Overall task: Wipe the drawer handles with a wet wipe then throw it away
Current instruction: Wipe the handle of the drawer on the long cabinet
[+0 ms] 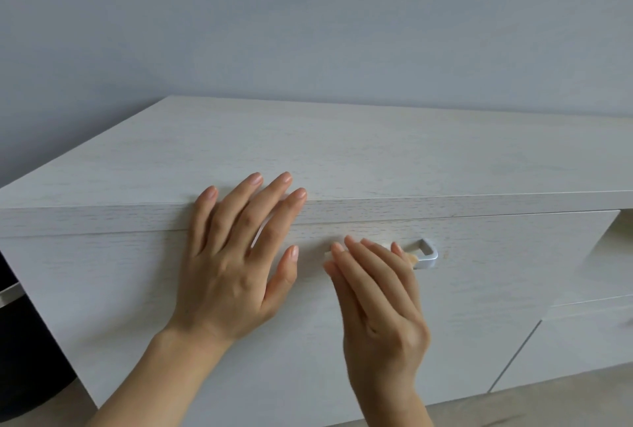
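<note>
Right hand (380, 293) half hides handle (427, 253) beside left hand (236, 255).

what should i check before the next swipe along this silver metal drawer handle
1. Left hand bracing the pale wood drawer front: ok, flat, fingers spread over the top edge.
2. Right hand on the silver metal handle: ok, straight fingers cover its left part.
3. White wet wipe under those fingers: cannot tell, only a pale sliver shows.
4. Handle's right end wiped: cannot tell, it lies uncovered.
5. Bin ready for the wipe: cannot tell, only a dark object shows at the left edge.
</note>
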